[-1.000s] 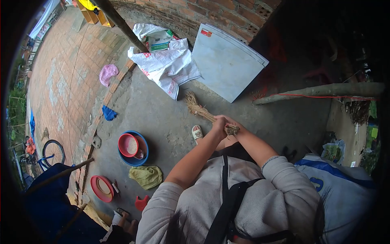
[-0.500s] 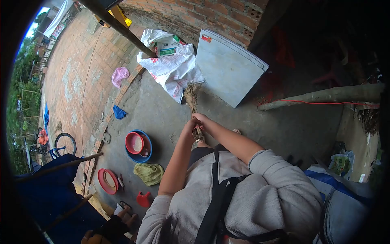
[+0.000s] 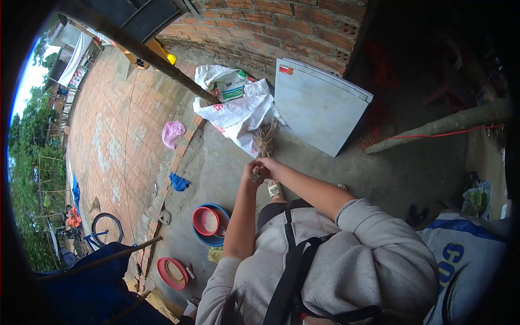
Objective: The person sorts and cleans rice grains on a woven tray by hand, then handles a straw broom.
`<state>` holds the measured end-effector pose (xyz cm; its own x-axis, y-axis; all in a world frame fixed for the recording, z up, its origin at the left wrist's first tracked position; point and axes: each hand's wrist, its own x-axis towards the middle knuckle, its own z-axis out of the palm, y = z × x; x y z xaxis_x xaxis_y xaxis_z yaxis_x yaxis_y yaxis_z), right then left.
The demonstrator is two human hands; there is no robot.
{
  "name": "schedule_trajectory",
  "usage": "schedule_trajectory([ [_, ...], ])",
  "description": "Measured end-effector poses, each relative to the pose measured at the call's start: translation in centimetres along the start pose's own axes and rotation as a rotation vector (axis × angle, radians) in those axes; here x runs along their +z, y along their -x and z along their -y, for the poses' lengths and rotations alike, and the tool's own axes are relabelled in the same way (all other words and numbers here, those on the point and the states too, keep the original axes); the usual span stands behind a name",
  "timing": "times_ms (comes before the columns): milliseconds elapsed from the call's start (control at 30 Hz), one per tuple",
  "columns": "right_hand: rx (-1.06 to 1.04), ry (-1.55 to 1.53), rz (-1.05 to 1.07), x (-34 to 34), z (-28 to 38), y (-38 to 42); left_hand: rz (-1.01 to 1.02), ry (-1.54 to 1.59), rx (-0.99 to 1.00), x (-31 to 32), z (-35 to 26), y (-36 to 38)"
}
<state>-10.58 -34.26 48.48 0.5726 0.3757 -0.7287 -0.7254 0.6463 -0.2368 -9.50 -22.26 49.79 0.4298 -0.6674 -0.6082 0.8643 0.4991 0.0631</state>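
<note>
Both my hands are closed round a bundle of dry, brown stalks (image 3: 264, 142) in front of my body. My left hand (image 3: 252, 170) is wrapped round its near end, where the cut ends show. Right against it, my right hand (image 3: 267, 167) grips the same bundle. The bushy end points away from me, close to a white woven sack (image 3: 238, 116) on the concrete floor. Some fingers are hidden by the hands overlapping.
A pale flat panel (image 3: 322, 108) leans by the brick wall (image 3: 271, 27). Red and blue basins (image 3: 206, 220) and a red basin (image 3: 172, 273) stand at lower left. A wooden pole (image 3: 157, 59) crosses the upper left. A bicycle (image 3: 106, 228) is farther left.
The view has shifted, so surroundings appear farther right and lower. The bundle's near end now points up towards me, and my hands remain closed on it.
</note>
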Motion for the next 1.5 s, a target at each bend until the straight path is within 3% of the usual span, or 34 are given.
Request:
schedule_trajectory([
  [67, -0.056, 0.130, -0.032, 3.7, -1.3, -0.9, -0.054, -0.193, 0.102, -2.8, -3.8, 1.1],
  [133, -0.067, 0.127, -0.047, 7.0, -3.1, -3.4, -0.293, -0.247, 0.297, -4.1, -5.6, 1.7],
  [200, -0.088, 0.147, -0.042, 8.3, -4.5, -4.6, -0.382, -0.308, 0.295, -4.6, -6.9, 3.3],
  [267, 0.024, 0.133, -0.011, 8.0, -5.2, -6.9, -0.546, -0.546, 0.270, -3.7, -7.7, 5.2],
  [333, 0.057, 0.100, 0.030, 8.3, -4.3, -6.1, -0.572, -0.648, 0.265, -0.7, -8.1, 8.0],
  [467, 0.138, 0.151, 0.009, 9.1, -3.5, -4.5, -0.561, -0.811, 0.072, 1.0, -8.9, 12.3],
  [600, 0.182, 0.080, 0.009, 9.1, -2.7, -4.3, -0.514, -0.479, -0.136, 2.8, -9.7, 15.8],
  [667, 0.214, 0.293, 0.070, 8.2, -2.3, -4.1, -0.460, -0.348, -0.210, 3.7, -9.3, 16.2],
  [733, 0.188, 0.252, 0.016, 7.5, -2.4, -3.7, -0.368, -0.222, -0.286, 4.4, -8.0, 15.6],
  [833, -0.053, 0.160, -0.291, 6.1, -2.8, -2.9, -0.385, -0.280, -0.322, 5.1, -6.0, 12.4],
  [867, -0.066, 0.142, -0.303, 5.3, -2.9, -3.6, -0.382, -0.289, -0.337, 5.1, -5.3, 10.9],
  [933, -0.295, -0.007, -0.407, 3.3, -3.3, -5.0, -0.363, -0.368, -0.348, 5.0, -4.0, 8.1],
  [967, -0.329, -0.060, -0.311, 2.9, -3.1, -4.4, -0.357, -0.461, -0.309, 4.1, -3.4, 6.4],
  [1033, -0.262, -0.095, -0.300, 2.0, -2.5, -3.3, -0.357, -0.567, -0.272, 3.4, -2.4, 3.7],
  [1100, -0.169, -0.190, -0.210, 1.1, -2.3, -1.6, -0.464, -0.733, -0.094, 3.5, -0.7, 0.8],
  [1133, -0.176, -0.197, -0.206, 0.0, -1.8, -0.6, -0.496, -0.728, -0.164, 3.4, 0.4, -0.9],
  [1267, -0.105, -0.180, -0.116, -7.0, -2.5, 2.5, -0.615, -0.870, -0.099, 2.2, 8.4, -6.5],
  [1333, -0.062, -0.147, -0.088, -11.2, -2.5, 4.5, -0.584, -0.821, -0.128, 3.6, 11.8, -7.6],
  [1400, -0.027, -0.107, -0.081, -14.7, -2.3, 6.5, -0.440, -1.045, -0.116, 9.1, 14.4, -6.1],
  [1467, -0.260, 0.199, -0.464, -17.8, -3.6, 8.5, -0.377, -1.131, -0.105, 11.9, 16.8, -5.6],
  [1500, -0.242, 0.218, -0.463, -19.7, -3.4, 9.2, -0.265, -1.178, -0.143, 12.7, 17.8, -5.5],
])
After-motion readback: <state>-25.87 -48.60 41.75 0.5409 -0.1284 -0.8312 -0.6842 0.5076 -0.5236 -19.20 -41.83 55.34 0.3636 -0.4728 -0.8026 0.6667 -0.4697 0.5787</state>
